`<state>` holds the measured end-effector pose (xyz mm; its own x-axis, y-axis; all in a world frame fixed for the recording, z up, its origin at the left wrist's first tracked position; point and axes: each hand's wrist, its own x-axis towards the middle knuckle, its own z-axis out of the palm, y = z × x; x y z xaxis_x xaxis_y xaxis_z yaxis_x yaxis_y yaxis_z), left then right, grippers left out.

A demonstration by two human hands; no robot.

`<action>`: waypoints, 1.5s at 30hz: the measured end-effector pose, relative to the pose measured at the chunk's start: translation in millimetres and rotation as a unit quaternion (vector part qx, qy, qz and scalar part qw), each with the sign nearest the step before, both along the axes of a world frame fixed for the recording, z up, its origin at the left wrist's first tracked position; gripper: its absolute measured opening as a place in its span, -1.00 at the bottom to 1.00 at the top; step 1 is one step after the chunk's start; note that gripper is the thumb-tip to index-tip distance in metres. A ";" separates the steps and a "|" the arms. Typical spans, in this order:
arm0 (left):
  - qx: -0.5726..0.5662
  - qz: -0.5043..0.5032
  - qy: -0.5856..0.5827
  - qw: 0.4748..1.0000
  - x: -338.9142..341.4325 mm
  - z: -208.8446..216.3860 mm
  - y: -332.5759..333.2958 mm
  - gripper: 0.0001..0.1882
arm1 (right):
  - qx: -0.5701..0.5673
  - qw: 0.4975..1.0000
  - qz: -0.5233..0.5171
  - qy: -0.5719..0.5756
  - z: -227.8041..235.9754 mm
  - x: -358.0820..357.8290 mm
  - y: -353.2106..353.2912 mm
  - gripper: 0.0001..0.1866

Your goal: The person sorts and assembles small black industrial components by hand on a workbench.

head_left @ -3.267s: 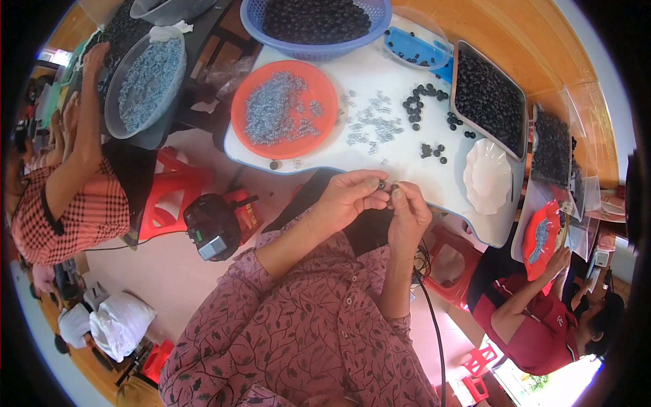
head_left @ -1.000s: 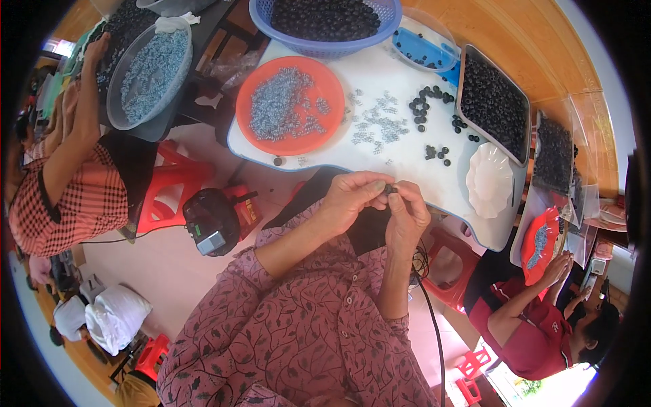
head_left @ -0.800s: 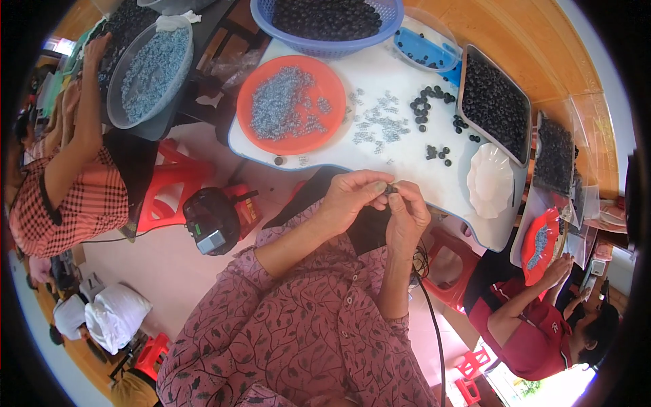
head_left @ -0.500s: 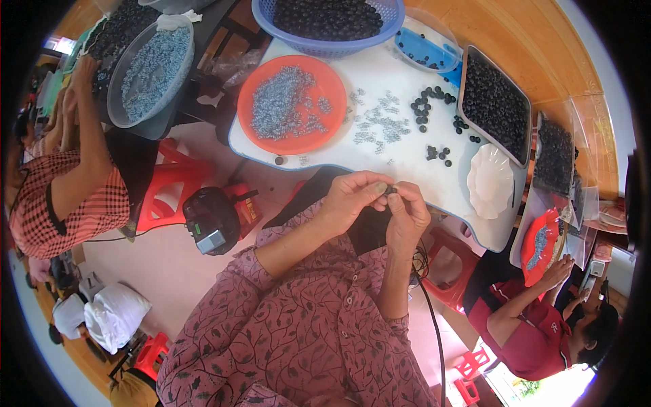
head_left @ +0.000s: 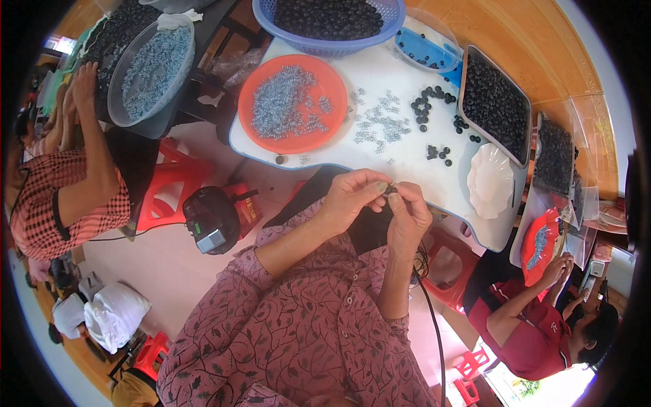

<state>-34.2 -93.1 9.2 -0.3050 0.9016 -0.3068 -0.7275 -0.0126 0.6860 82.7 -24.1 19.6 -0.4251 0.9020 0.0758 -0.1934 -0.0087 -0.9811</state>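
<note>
Just off the front edge of the white table (head_left: 413, 178), both my hands meet with fingertips pinched together. Between them is a small dark round part (head_left: 390, 190), mostly covered by the fingers. My left hand (head_left: 354, 198) grips it with thumb and forefinger, and my right hand (head_left: 408, 216) pinches it from the other side. Beyond my hands, small silvery spring-like pieces (head_left: 383, 125) lie scattered on the table. More of them are heaped in an orange round dish (head_left: 247, 132). Loose black round parts (head_left: 422, 108) lie to the right of the scattered pieces.
A blue basket (head_left: 325, 46) of black parts stands at the far edge. Right of it are a clear-lidded blue container (head_left: 427, 57), a metal tray (head_left: 468, 102) of black parts and a white scalloped dish (head_left: 489, 182). Other people work at left (head_left: 68, 197) and right (head_left: 536, 332).
My hands stay in nearly the same place, pinching the dark part; my right fingers have shifted slightly. The people at left and right have moved their hands a little.
</note>
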 end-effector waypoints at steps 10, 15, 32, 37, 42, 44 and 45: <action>-0.019 -0.008 0.024 1.000 -3.7 6.7 -1.5 -0.77 | 0.007 0.999 0.025 -0.033 -2.9 4.8 3.9 -0.85; -0.026 -0.006 0.031 0.999 -3.1 8.0 -3.8 -0.77 | 0.024 0.998 0.028 -0.042 -3.7 5.6 3.3 -0.85; 0.003 0.021 0.026 0.999 0.4 5.3 -4.9 -0.75 | -0.002 1.000 0.025 -0.017 -7.5 4.1 2.2 -0.86; 0.004 0.009 0.024 1.000 -1.1 4.3 -7.1 -0.76 | 0.008 0.999 0.027 -0.040 -1.5 3.8 -0.8 -0.85; 0.011 0.005 0.003 1.000 -1.1 -0.5 -8.5 -0.77 | 0.052 0.995 0.022 -0.077 4.2 1.8 -3.7 -0.84; 0.012 0.004 -0.009 1.000 -1.5 -0.6 -8.5 -0.77 | 0.051 0.996 0.022 -0.074 3.0 1.8 -4.0 -0.84; 0.013 0.005 -0.018 1.000 -1.6 -0.5 -8.6 -0.77 | 0.051 0.996 0.023 -0.071 2.6 1.7 -4.0 -0.84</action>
